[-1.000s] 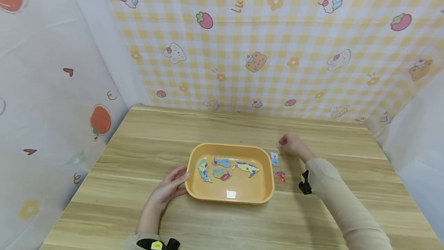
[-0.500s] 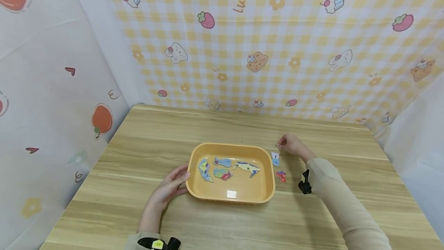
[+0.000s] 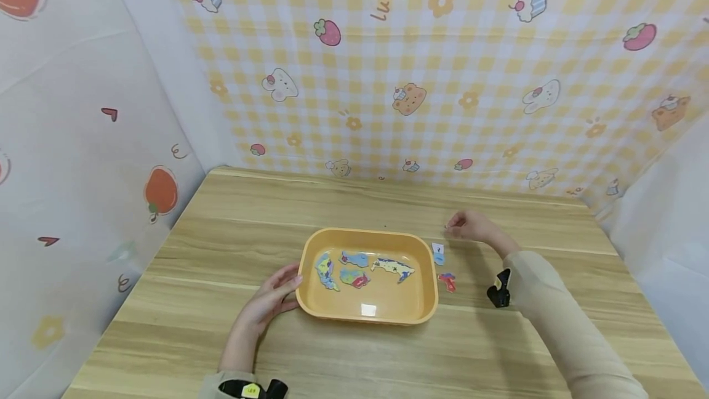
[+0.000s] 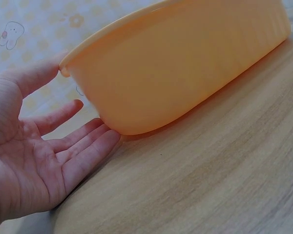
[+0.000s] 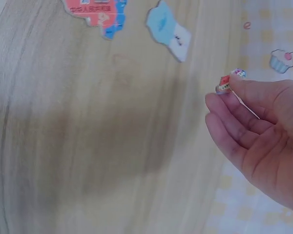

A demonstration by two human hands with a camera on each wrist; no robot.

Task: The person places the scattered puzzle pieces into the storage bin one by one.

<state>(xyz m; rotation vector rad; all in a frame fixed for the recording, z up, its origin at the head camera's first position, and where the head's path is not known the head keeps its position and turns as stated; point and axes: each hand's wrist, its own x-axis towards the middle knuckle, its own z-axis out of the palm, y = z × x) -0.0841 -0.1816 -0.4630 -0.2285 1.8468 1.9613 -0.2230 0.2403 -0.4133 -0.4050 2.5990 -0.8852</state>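
Observation:
My right hand (image 3: 471, 226) pinches a small colourful puzzle piece (image 5: 223, 85) between thumb and fingertips, above the table to the right of the tub; much of the piece is hidden by the thumb. My left hand (image 3: 268, 300) rests at the left end of a yellow-orange plastic tub (image 3: 365, 232). In the left wrist view its thumb lies at the rim and the extended fingers touch the lower corner of the wall. Inside the tub lie several map-like puzzle pieces, among them a cream and blue one (image 3: 392, 267) and a green and red one (image 3: 353, 278).
Just right of the tub, a blue and white piece (image 3: 438, 253) and a red and blue piece (image 3: 447, 282) lie on the wooden table (image 3: 249, 202). A yellow-checked printed cloth (image 3: 360, 66) hangs behind the table.
My right hand, pinching the small piece, has risen slightly, and its wrist and forearm have shifted right. The left hand and tub have stayed in place.

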